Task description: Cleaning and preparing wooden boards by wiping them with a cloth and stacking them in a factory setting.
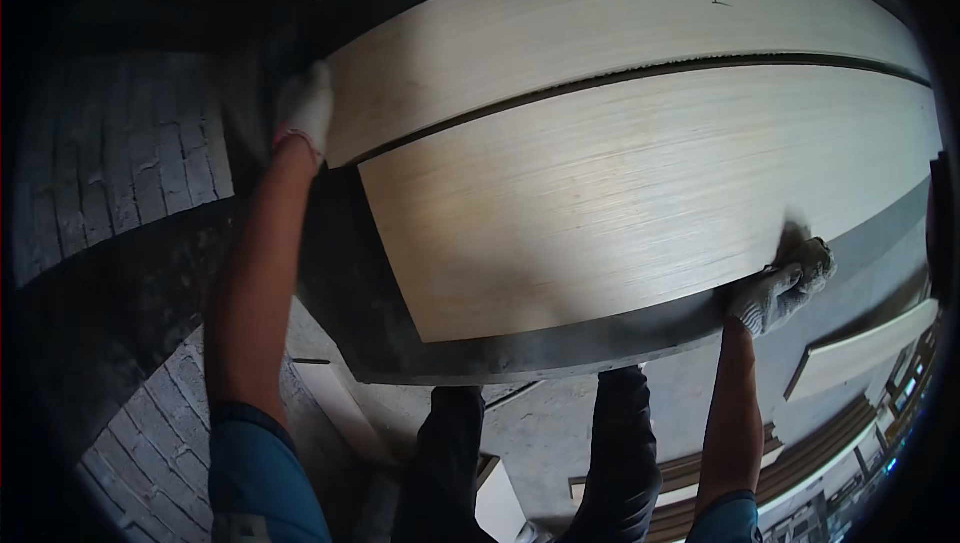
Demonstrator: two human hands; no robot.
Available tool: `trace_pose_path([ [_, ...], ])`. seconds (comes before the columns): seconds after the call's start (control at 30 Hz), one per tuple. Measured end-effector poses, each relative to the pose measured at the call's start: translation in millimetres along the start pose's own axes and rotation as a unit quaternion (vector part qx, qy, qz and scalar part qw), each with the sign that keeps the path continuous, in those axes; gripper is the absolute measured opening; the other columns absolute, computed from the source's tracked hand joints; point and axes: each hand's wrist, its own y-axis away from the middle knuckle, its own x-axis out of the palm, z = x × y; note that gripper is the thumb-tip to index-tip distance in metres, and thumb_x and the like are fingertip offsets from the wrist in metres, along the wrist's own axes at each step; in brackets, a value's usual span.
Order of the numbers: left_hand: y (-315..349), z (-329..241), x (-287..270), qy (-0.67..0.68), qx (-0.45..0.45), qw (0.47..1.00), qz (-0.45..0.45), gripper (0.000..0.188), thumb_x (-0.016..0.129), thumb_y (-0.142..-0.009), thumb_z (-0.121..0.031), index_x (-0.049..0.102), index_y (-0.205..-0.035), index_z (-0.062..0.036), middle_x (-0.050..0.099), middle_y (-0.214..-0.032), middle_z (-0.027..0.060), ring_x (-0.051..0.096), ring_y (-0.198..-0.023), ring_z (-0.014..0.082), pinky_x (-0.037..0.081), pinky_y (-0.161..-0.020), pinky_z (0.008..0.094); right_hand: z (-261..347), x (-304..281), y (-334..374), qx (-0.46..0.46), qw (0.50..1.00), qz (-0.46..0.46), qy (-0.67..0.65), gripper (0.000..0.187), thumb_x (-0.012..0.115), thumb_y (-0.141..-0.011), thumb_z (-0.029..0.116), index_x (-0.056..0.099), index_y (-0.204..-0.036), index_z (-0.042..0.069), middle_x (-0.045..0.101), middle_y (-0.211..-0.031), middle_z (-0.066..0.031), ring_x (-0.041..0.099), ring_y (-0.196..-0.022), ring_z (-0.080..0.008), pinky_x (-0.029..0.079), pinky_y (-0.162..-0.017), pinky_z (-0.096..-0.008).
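Two pale wooden boards lie side by side on a dark table (380, 358). The far board (520, 33) has handwritten marks near its far edge. A narrow dark gap with a rough edge runs between it and the near board (600, 193). My left hand (308, 106), in a white glove with a red cuff, is at the left end of the far board; its fingers are blurred. My right hand (778, 293), in a soiled knitted glove, is closed at the near board's front edge. What it holds, if anything, is hidden.
My legs (622, 443) stand close against the table's front edge. Brick paving (130, 153) is on the left. Loose pale planks (860, 348) and stacked brown strips (830, 443) lie on the floor at the right. Another pale piece (345, 413) lies by the table's near left corner.
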Motion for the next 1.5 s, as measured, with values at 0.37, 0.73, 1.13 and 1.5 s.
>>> trace_pose_path([
  [0.37, 34.9, 49.5, -0.7, 0.171, -0.070, 0.983, -0.013, 0.063, 0.057, -0.094, -0.057, 0.061, -0.124, -0.0016, 0.065, -0.114, 0.0119, 0.063, -0.096, 0.0225, 0.052, -0.077, 0.0381, 3.3, -9.6, -18.7, 0.035, 0.996, -0.066, -0.042, 0.034, 0.051, -0.101, 0.022, 0.055, -0.126, -0.001, 0.051, -0.137, -0.0176, 0.046, -0.131, -0.0327, 0.034, -0.112, -0.0453],
  [0.73, 91.5, 32.2, -15.0, -0.063, 0.006, 0.998, -0.015, 0.065, 0.048, -0.099, -0.050, 0.053, -0.133, 0.0055, 0.055, -0.138, 0.0233, 0.053, -0.128, 0.0374, 0.043, -0.102, 0.0416, 12.1, -42.2, -16.6, 0.241, 0.965, -0.104, 0.014, 0.046, 0.065, -0.087, 0.012, 0.057, -0.130, 0.001, 0.071, -0.108, -0.0142, 0.070, -0.093, -0.0259, 0.053, -0.086, -0.0346],
  [1.13, 153.8, 36.7, -50.8, -0.103, 0.016, 0.994, 0.042, 0.060, 0.047, -0.100, -0.042, 0.049, -0.137, 0.0058, 0.054, -0.140, 0.0201, 0.053, -0.127, 0.0329, 0.042, -0.103, 0.0377, -3.6, -55.1, -2.4, 0.264, 0.956, -0.065, 0.113, 0.031, 0.068, -0.082, 0.027, 0.062, -0.103, 0.006, 0.062, -0.083, -0.0172, 0.058, -0.077, -0.0380, 0.042, -0.070, -0.0485],
  [1.5, 215.9, 30.8, -47.3, 0.012, -0.114, 0.986, 0.122, 0.063, 0.045, -0.097, -0.055, 0.041, -0.138, -0.0062, 0.058, -0.115, 0.0214, 0.066, -0.085, 0.0402, 0.054, -0.063, 0.0505, -10.5, -66.8, -2.8, 0.281, 0.953, -0.066, 0.096, 0.017, 0.065, -0.086, 0.031, 0.067, -0.095, 0.016, 0.064, -0.073, -0.0141, 0.060, -0.067, -0.0374, 0.041, -0.065, -0.0503],
])
